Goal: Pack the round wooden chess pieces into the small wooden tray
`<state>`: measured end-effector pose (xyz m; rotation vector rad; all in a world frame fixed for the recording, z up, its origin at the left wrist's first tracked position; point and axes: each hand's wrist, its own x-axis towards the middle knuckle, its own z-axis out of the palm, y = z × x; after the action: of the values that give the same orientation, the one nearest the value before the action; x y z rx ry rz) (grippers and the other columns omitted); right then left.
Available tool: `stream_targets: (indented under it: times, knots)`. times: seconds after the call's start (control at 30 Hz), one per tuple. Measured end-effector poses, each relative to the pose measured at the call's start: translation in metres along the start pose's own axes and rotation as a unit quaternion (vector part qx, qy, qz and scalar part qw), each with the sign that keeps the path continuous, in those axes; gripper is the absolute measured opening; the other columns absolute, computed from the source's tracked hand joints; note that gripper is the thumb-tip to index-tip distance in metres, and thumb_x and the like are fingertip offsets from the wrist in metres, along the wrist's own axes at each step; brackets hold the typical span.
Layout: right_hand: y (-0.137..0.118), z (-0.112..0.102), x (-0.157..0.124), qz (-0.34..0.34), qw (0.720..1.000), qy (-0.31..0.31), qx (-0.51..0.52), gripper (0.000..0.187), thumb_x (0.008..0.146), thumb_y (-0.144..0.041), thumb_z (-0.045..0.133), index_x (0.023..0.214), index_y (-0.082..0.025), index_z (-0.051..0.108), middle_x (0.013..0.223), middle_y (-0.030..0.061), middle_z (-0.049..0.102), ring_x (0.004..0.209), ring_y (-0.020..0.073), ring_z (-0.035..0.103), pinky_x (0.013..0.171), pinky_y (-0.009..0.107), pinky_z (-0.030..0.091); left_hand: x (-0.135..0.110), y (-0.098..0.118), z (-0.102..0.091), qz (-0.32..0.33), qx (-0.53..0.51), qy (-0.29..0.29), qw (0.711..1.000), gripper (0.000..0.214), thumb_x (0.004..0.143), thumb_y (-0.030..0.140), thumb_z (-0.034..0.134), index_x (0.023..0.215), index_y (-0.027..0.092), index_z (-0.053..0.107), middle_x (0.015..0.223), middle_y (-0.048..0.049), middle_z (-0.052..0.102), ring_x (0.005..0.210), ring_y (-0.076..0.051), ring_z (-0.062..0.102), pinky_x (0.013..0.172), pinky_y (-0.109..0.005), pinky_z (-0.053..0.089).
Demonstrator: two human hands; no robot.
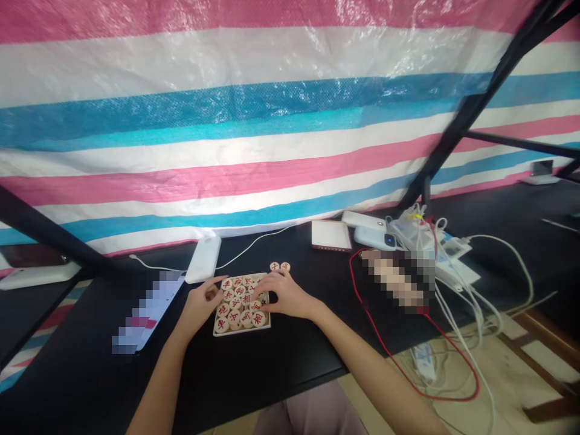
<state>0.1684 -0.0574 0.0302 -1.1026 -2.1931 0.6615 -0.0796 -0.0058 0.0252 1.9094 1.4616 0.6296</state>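
Observation:
A shallow white box (241,331) on the black table holds rows of round, pale Chinese chess pieces (234,304), most with red characters. My left hand (202,304) curls round the box's left edge, index finger at the far corner and thumb beside the pieces. Over the right side of the box is my right hand (286,294), palm down. Its thumb and fingers are apart, the tips at the pieces there; no lifted piece shows. Just beyond that hand two chess pieces (274,266) lie side by side on the table, outside the box.
A phone (156,308), partly blurred out, lies left. Behind the box are a white power bank (203,258) with a cable and an open box lid or tray (330,234). Tangled white cables, chargers and a red cable (369,329) cover the right. Striped sheeting (226,133) hangs behind.

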Motion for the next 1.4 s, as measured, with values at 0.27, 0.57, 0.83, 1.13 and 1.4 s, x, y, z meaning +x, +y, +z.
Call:
stream_targets:
  times: [0.27, 0.57, 0.83, 1.13, 1.4]
  knots:
    - [-0.001, 0.0, 0.002, -0.008, 0.998, 0.004, 0.059, 0.019, 0.075, -0.021, 0.069, 0.094, -0.027, 0.07, 0.089, -0.0022, 0.07, 0.088, 0.0137, 0.058, 0.088, 0.03, 0.033, 0.0, -0.001, 0.001, 0.0, 0.009, 0.01, 1.0, 0.05, 0.072, 0.038, 0.05, 0.115, 0.014, 0.061, 0.061, 0.0034, 0.053, 0.059, -0.013, 0.05, 0.063, -0.025, 0.042]
    - [0.027, -0.026, -0.001, 0.169, 0.951, 0.15, 0.21, 0.022, 0.076, -0.033, 0.065, 0.09, -0.018, 0.07, 0.084, 0.0032, 0.071, 0.072, 0.0134, 0.062, 0.071, 0.026, 0.047, -0.002, 0.003, 0.0, -0.004, 0.016, 0.002, 1.0, 0.05, 0.073, 0.038, 0.049, 0.117, 0.014, 0.059, 0.061, 0.0039, 0.052, 0.061, -0.014, 0.051, 0.064, -0.026, 0.043]
    - [0.055, -0.042, -0.014, 0.274, 0.936, 0.167, 0.143, 0.012, 0.073, -0.022, 0.062, 0.082, -0.017, 0.069, 0.07, 0.0018, 0.069, 0.063, 0.0125, 0.064, 0.065, 0.024, 0.048, -0.001, 0.0, 0.002, -0.001, 0.008, 0.002, 1.0, 0.052, 0.075, 0.038, 0.048, 0.119, 0.011, 0.058, 0.06, 0.003, 0.053, 0.06, -0.013, 0.051, 0.063, -0.025, 0.042]
    - [0.064, -0.037, -0.016, 0.293, 0.934, 0.172, 0.112, 0.012, 0.074, -0.012, 0.056, 0.08, -0.017, 0.065, 0.072, 0.0002, 0.066, 0.06, 0.01, 0.062, 0.064, 0.022, 0.048, -0.001, -0.003, 0.002, 0.008, 0.009, 0.002, 1.0, 0.05, 0.075, 0.036, 0.049, 0.119, 0.013, 0.058, 0.059, 0.0038, 0.051, 0.057, -0.012, 0.048, 0.06, -0.024, 0.042]
    - [0.026, -0.028, -0.008, 0.172, 0.971, 0.167, 0.009, 0.023, 0.078, -0.025, 0.062, 0.101, -0.025, 0.064, 0.1, 0.001, 0.056, 0.074, 0.01, 0.056, 0.072, 0.024, 0.044, -0.001, -0.002, 0.002, -0.014, -0.057, -0.012, 0.998, 0.053, 0.074, 0.036, 0.051, 0.121, 0.012, 0.056, 0.061, 0.0029, 0.053, 0.056, -0.012, 0.05, 0.055, -0.023, 0.044]
